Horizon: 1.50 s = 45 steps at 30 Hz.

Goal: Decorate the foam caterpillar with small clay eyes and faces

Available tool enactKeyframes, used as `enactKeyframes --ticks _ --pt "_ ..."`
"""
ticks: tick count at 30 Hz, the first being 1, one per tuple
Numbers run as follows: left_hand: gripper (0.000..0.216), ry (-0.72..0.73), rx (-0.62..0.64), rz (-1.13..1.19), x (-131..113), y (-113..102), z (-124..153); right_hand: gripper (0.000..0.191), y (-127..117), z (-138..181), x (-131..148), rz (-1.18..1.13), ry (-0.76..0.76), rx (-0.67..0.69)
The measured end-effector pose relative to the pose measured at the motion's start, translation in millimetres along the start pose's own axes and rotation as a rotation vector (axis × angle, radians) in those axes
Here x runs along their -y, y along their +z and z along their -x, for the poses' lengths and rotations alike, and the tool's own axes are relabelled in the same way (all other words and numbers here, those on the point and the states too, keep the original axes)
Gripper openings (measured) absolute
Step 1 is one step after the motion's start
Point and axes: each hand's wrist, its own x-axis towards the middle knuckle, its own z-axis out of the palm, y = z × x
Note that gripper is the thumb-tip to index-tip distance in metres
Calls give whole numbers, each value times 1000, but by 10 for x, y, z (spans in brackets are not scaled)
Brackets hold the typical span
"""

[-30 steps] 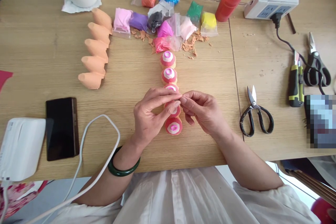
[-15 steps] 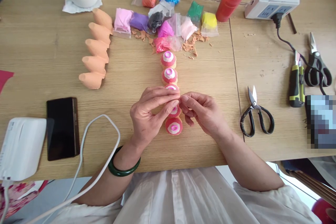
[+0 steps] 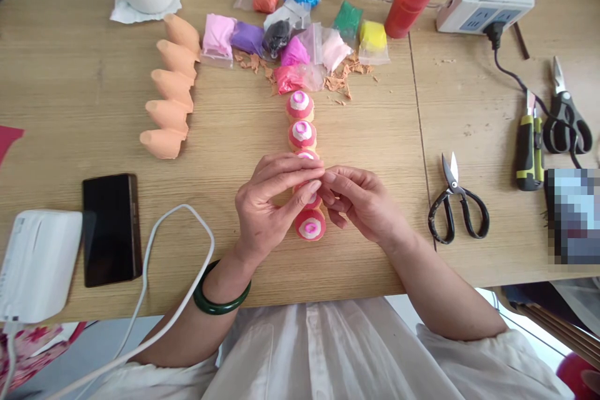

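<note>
A row of small round clay pieces (image 3: 302, 134) with pink and white rings runs down the middle of the wooden table (image 3: 84, 87). My left hand (image 3: 267, 203) and my right hand (image 3: 359, 200) meet fingertip to fingertip above the row, over the second piece from the near end. Both hands are pinched closed on something too small to make out. The nearest clay piece (image 3: 310, 224) lies just below my hands. Bags of coloured clay (image 3: 290, 37) lie beyond the row.
Several orange clay cones (image 3: 171, 90) lie at the left. A black phone (image 3: 111, 228), a white box (image 3: 37, 262) and a white cable (image 3: 154, 244) are near left. Black scissors (image 3: 457, 203), a cutter (image 3: 529, 147), more scissors (image 3: 565, 112), a power strip (image 3: 485, 6) and a red cup (image 3: 410, 3) are at the right.
My fingertips have shifted very slightly against each other; both hands stay above the same clay piece. Nothing else moved.
</note>
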Motion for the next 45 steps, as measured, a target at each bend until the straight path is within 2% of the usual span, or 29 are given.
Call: enactKeyframes --ticks 7,13,20,27,34,41,45 --pt "30 -3 28 25 13 -9 25 37 -17 -24 3 -62 11 9" --pt "26 -148 37 88 -1 -17 34 40 -3 -30 9 -28 -19 -66" --pt "19 -82 -17 60 22 3 32 38 2 -18 -5 15 -65 -94" --pt "14 -121 -47 23 20 -3 39 37 17 14 -15 152 -174 -201" --pt "13 -140 -42 47 16 2 44 36 10 20 -28 222 -201 -179" --pt "19 -222 -15 142 -9 -6 49 37 4 -2 -43 136 -173 -183" --pt "19 -177 27 84 -9 -4 38 37 -9 -14 -38 93 -142 -160"
